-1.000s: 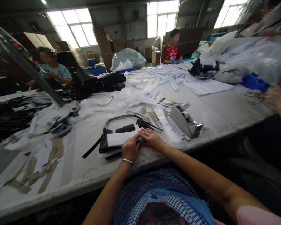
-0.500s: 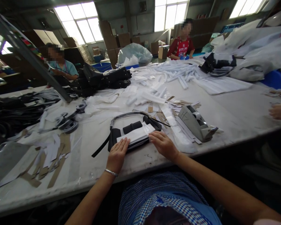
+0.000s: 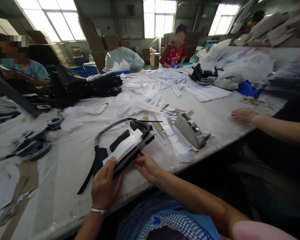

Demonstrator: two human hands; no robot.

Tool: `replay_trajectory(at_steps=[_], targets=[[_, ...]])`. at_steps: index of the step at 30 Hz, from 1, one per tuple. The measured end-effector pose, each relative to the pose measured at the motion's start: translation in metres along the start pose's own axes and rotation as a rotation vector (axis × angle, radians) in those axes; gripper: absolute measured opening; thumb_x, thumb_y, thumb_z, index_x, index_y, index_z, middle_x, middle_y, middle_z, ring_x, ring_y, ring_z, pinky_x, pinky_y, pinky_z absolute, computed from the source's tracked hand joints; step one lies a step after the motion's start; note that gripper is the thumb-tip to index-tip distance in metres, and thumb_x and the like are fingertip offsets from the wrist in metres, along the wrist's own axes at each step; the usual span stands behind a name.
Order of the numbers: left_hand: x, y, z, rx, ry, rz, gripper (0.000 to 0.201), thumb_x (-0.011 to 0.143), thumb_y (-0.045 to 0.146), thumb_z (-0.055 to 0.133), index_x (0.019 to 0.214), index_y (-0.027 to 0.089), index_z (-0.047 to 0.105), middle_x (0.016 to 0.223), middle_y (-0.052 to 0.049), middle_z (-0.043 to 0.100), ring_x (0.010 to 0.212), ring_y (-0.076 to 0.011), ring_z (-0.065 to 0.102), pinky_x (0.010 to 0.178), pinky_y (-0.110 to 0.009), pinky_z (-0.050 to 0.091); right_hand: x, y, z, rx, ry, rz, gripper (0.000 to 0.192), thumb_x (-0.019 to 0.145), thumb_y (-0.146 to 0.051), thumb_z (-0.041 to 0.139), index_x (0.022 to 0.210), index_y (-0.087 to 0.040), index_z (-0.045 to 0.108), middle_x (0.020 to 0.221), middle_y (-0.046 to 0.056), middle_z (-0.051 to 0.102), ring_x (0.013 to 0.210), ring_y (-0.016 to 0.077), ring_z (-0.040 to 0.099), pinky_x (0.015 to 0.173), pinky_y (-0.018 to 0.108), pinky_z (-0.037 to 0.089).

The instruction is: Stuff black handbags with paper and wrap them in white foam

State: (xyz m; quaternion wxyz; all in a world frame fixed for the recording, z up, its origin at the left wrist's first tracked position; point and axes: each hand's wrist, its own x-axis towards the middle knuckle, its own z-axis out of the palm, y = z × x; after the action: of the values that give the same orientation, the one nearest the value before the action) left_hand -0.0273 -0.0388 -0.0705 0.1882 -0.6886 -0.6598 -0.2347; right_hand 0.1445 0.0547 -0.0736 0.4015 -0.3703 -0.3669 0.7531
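Black bag [image 3: 122, 146] with white wrap, gripped by left hand [image 3: 103, 186]; right hand [image 3: 146, 166] fingers seemingly hold its edge.

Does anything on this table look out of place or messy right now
Nothing looks damaged. The black bag under the left hand and right hand lies askew, one end lifted, and cardboard strips lie scattered loose along the table.

A packing workshop: long worktable [image 3: 222, 110] strewn with paper strips [image 3: 168, 80], stacked cartons [image 3: 107, 41], workers, a tape dispenser [image 3: 190, 130].
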Motion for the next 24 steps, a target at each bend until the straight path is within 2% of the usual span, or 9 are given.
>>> replay_trajectory(at_steps=[3, 6, 8, 10, 11, 14, 17, 20, 24], targets=[[-0.003, -0.002, 0.004, 0.084, 0.065, -0.082, 0.081, 0.09, 0.041, 0.064, 0.156, 0.022, 0.021, 0.143, -0.012, 0.055, 0.118, -0.0319, 0.061, 0.095, -0.042, 0.048, 0.001, -0.007, 0.013, -0.18, -0.167, -0.064, 0.041, 0.074, -0.013, 0.056, 0.113, -0.018, 0.065, 0.108, 0.008, 0.071, 0.098, 0.0223, 0.067, 0.081, 0.036, 0.057], [-0.005, -0.005, 0.009, 0.12, 0.094, -0.128, 0.079, 0.092, 0.04, 0.062, 0.157, 0.022, 0.02, 0.14, -0.012, 0.059, 0.112, -0.0315, 0.065, 0.086, -0.04, 0.05, -0.002, -0.032, -0.004, -0.521, -0.278, -0.19, 0.043, 0.08, -0.014, 0.056, 0.12, -0.021, 0.068, 0.111, 0.006, 0.072, 0.102, 0.0225, 0.067, 0.089, 0.037, 0.055], [-0.006, -0.006, 0.012, 0.099, 0.078, -0.118, 0.075, 0.094, 0.035, 0.059, 0.156, 0.023, 0.02, 0.14, -0.012, 0.058, 0.112, -0.0304, 0.065, 0.085, -0.039, 0.051, -0.004, -0.057, -0.037, -0.849, -0.261, -0.395, 0.04, 0.085, -0.016, 0.056, 0.122, -0.023, 0.068, 0.118, 0.005, 0.071, 0.11, 0.0229, 0.065, 0.1, 0.04, 0.051], [-0.006, -0.007, 0.013, 0.074, 0.072, -0.113, 0.071, 0.095, 0.032, 0.057, 0.156, 0.026, 0.021, 0.141, -0.01, 0.058, 0.112, -0.0293, 0.066, 0.085, -0.038, 0.052, -0.002, -0.082, -0.082, -1.205, -0.116, -0.653, 0.039, 0.092, -0.017, 0.051, 0.128, -0.022, 0.065, 0.131, 0.009, 0.065, 0.123, 0.0247, 0.058, 0.11, 0.046, 0.043], [-0.006, -0.007, 0.013, 0.065, 0.076, -0.119, 0.07, 0.095, 0.032, 0.057, 0.156, 0.027, 0.022, 0.14, -0.009, 0.058, 0.112, -0.0291, 0.066, 0.085, -0.038, 0.052, 0.0, -0.093, -0.107, -1.376, -0.032, -0.717, 0.041, 0.093, -0.014, 0.049, 0.13, -0.021, 0.063, 0.136, 0.011, 0.061, 0.131, 0.027, 0.052, 0.114, 0.05, 0.037], [-0.005, -0.005, 0.012, 0.065, 0.1, -0.165, 0.069, 0.094, 0.035, 0.058, 0.155, 0.027, 0.026, 0.136, -0.009, 0.061, 0.107, -0.0296, 0.068, 0.08, -0.037, 0.053, 0.01, -0.115, -0.172, -1.711, 0.155, -0.689, 0.044, 0.091, -0.008, 0.051, 0.133, -0.014, 0.06, 0.148, 0.017, 0.049, 0.143, 0.0332, 0.036, 0.116, 0.06, 0.03], [-0.003, -0.003, 0.012, 0.083, 0.107, -0.208, 0.069, 0.094, 0.037, 0.059, 0.154, 0.027, 0.027, 0.133, -0.009, 0.064, 0.103, -0.0298, 0.069, 0.075, -0.037, 0.053, 0.022, -0.12, -0.208, -1.81, 0.117, -0.656, 0.035, 0.093, -0.013, 0.054, 0.125, -0.018, 0.066, 0.142, 0.015, 0.056, 0.14, 0.0318, 0.042, 0.112, 0.059, 0.036], [-0.002, -0.003, 0.012, 0.1, 0.111, -0.201, 0.069, 0.094, 0.036, 0.059, 0.155, 0.029, 0.026, 0.133, -0.008, 0.064, 0.102, -0.0295, 0.07, 0.074, -0.036, 0.053, 0.031, -0.123, -0.212, -1.78, 0.067, -0.721, 0.025, 0.093, -0.017, 0.057, 0.11, -0.024, 0.074, 0.129, 0.009, 0.067, 0.132, 0.0292, 0.053, 0.11, 0.055, 0.041], [-0.001, -0.002, 0.01, 0.106, 0.122, -0.176, 0.069, 0.094, 0.035, 0.059, 0.155, 0.028, 0.027, 0.134, -0.008, 0.064, 0.102, -0.0291, 0.07, 0.074, -0.036, 0.053, 0.026, -0.134, -0.181, -1.621, 0.095, -0.787, 0.02, 0.093, -0.02, 0.06, 0.103, -0.024, 0.076, 0.122, 0.007, 0.071, 0.123, 0.0283, 0.06, 0.109, 0.053, 0.044]])
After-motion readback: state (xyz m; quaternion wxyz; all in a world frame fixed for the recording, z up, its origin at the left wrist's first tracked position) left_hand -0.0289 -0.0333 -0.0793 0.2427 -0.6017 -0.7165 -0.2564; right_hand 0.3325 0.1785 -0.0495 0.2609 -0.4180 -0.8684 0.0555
